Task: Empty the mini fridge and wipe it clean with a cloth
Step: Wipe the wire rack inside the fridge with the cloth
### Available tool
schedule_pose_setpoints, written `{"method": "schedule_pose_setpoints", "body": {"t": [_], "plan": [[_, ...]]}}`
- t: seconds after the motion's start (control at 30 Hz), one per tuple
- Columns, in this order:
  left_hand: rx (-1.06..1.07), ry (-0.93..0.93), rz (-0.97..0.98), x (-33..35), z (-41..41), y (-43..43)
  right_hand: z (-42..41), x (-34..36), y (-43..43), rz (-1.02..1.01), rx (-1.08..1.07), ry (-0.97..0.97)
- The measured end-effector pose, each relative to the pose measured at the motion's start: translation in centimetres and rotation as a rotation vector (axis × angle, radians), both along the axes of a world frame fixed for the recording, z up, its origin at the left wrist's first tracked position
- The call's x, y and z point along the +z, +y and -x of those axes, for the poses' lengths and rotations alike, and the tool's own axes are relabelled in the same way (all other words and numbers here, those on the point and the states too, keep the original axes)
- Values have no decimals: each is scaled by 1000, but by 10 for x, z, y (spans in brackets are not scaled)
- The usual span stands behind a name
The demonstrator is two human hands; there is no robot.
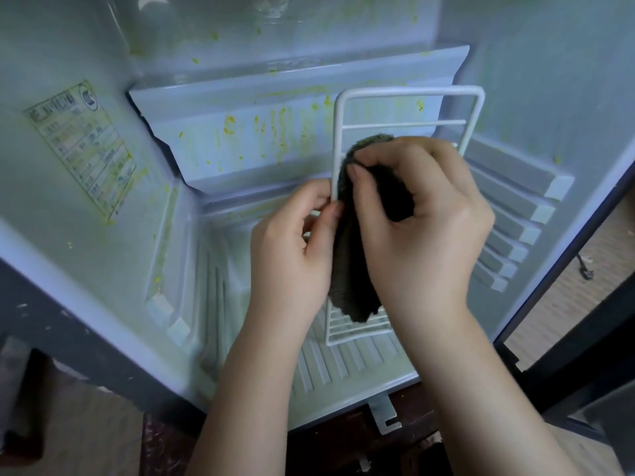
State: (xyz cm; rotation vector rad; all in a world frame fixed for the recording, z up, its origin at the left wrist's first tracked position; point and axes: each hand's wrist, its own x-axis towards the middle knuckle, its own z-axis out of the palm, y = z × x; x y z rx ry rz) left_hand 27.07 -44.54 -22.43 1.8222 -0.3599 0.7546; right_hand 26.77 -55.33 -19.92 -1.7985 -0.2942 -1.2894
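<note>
- White wire rack (pixel 410 92) stands on edge, frame centre, inside the mini fridge (pixel 549 80); left hand (pixel 292 249) pinches its left bar, right hand (pixel 422 228) clamps the dark cloth (pixel 347 269) round it.
- Hard rubbing could twist the wire rack out of that light pinch.
- Yellow stains (pixel 228 125), upper centre, might smear under a soiled cloth.

Rack (pixel 409 92) stands in fridge (pixel 536 80), prob. on its floor; cloth (pixel 350 269) over L edge.

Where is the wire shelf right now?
Head view: the wire shelf stands upright inside the fridge, right of centre on its ribbed floor, the left hand pinching its left rail and the right hand pressing the dark cloth against it.
</note>
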Motion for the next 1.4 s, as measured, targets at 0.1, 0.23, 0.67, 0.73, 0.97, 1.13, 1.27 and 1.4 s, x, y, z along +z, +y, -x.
{"method": "schedule_pose_setpoints", "body": {"t": [0.1, 0.23, 0.67, 0.73, 0.97, 1.13, 1.27, 1.4], "plan": [[-7, -3, 24, 2, 1, -1, -12, 1, -23, -70, -57, 96], [-41, 11, 36, 4, 4, -3, -13, 3, -27, -141, -63, 133], [45, 52, 25, -1, 1, 17, -10, -22, 12, 90, 253, 27], [62, 48, 48, -3, 0, 14, -13, -23, 8, 111, 217, 28], [58, 84, 238, -7, -7, 8, -33, -42, -26, -20, 79, 140], [141, 64, 250, -3, -14, 9, -21, -40, -13, 57, 157, 100], [184, 42, 167, -5, -18, 10, -11, -44, 12, 191, 252, 118], [147, 106, 168, -6, -19, 14, -11, -48, 17, 235, 241, 87]]}}
